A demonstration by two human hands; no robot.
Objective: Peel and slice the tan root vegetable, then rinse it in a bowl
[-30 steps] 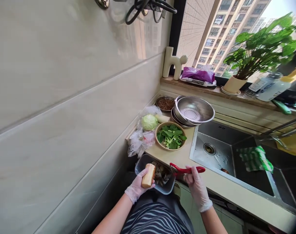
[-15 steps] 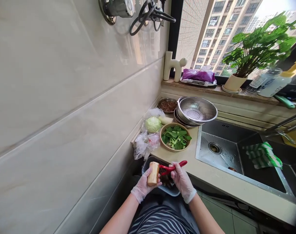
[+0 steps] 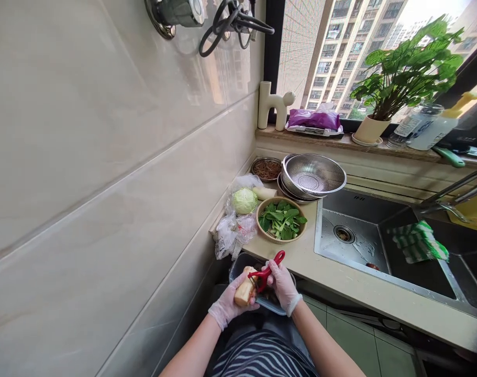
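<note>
My left hand (image 3: 231, 303), in a clear plastic glove, is wrapped round a pale, thick piece of root vegetable (image 3: 244, 293) with its skin largely off. In my right hand (image 3: 282, 285), gloved as well, is a red-handled peeler (image 3: 266, 272). The peeler's head lies against the right side of the root piece, its handle pointing up and to the right. Below both hands sits a bin (image 3: 275, 306) with dark scraps inside, partly hidden by the hands.
On the counter stand a basket of leafy greens (image 3: 282, 240), a cabbage (image 3: 244, 201), plastic bags (image 3: 227, 235) and a steel colander (image 3: 313, 175). To the right is the sink (image 3: 350, 251) with a green-striped cloth (image 3: 419, 242). A tiled wall (image 3: 124, 209) closes off the left.
My right hand has moved left, bringing the peeler onto the root piece, and its handle now points more steeply up. The root piece has tilted. The camera view has shifted slightly.
</note>
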